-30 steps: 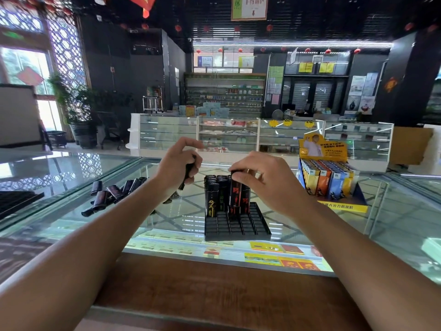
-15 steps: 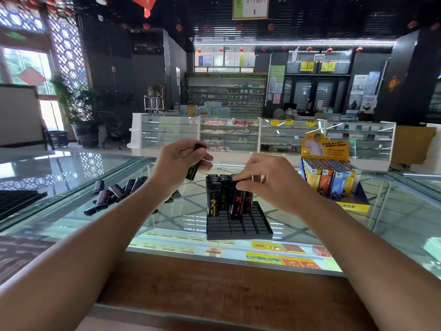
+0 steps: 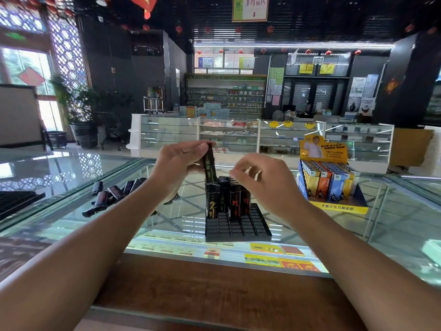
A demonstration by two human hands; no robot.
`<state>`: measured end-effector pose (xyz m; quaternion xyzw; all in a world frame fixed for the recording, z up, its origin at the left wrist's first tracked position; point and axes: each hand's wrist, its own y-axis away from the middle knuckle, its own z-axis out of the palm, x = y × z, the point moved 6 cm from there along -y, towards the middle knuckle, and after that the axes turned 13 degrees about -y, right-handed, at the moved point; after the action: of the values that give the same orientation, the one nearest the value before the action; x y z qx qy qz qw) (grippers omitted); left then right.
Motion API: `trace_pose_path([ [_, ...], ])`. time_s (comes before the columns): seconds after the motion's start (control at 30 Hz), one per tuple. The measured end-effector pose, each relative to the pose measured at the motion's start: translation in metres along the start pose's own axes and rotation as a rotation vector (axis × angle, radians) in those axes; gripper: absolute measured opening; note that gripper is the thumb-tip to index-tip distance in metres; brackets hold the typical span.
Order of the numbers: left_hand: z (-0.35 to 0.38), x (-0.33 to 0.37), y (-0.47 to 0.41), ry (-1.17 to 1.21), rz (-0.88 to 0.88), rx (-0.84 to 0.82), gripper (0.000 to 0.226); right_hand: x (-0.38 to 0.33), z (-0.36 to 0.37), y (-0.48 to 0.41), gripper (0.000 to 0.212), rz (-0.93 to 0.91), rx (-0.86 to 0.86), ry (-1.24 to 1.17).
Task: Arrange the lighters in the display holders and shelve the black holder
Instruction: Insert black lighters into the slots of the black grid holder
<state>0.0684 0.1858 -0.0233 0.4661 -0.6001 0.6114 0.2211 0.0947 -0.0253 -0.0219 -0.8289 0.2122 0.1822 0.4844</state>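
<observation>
While left grip (image 3: 177, 168) pinches a lighter (image 3: 209, 163) and right grip (image 3: 262, 185) blurs past judging, black holder (image 3: 238, 226) shows only back rows filled; loose lighters (image 3: 112, 195) lie nearby, shelving undone.

Holder (image 3: 238, 229) mid-surface (image 3: 393, 223), lighters (image 3: 229, 197) in its far rows, loose lighters (image 3: 112, 195) left, display box (image 3: 331, 180) right

daylight pours through a tall lattice-screened window (image 3: 26, 65) beside a potted green plant (image 3: 71, 101), while white glass display cabinets (image 3: 167, 132) front the dark-walled shop's stocked shelves (image 3: 226, 94).
</observation>
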Motion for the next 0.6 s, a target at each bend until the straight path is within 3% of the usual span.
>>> trace_pose_path([
  [0.17, 0.008, 0.009, 0.001, 0.012, 0.046, -0.019, 0.029, -0.005, 0.006, -0.002, 0.021, 0.087, 0.104, -0.247],
  [0.3, 0.011, 0.015, 0.003, -0.033, 0.097, -0.02, 0.029, -0.006, 0.007, -0.003, 0.024, 0.111, 0.074, -0.325],
  [0.4, 0.005, 0.014, 0.0, -0.127, 0.1, 0.007, 0.017, -0.006, 0.002, -0.004, 0.042, 0.099, 0.066, -0.324],
  [0.5, -0.006, 0.002, -0.006, -0.44, 0.117, 0.091, 0.016, -0.006, -0.001, -0.004, 0.055, 0.094, 0.082, -0.255],
  [0.6, -0.011, -0.011, -0.005, -1.116, 0.125, 0.081, 0.023, -0.009, 0.004, -0.002, 0.05, 0.064, 0.063, -0.243],
])
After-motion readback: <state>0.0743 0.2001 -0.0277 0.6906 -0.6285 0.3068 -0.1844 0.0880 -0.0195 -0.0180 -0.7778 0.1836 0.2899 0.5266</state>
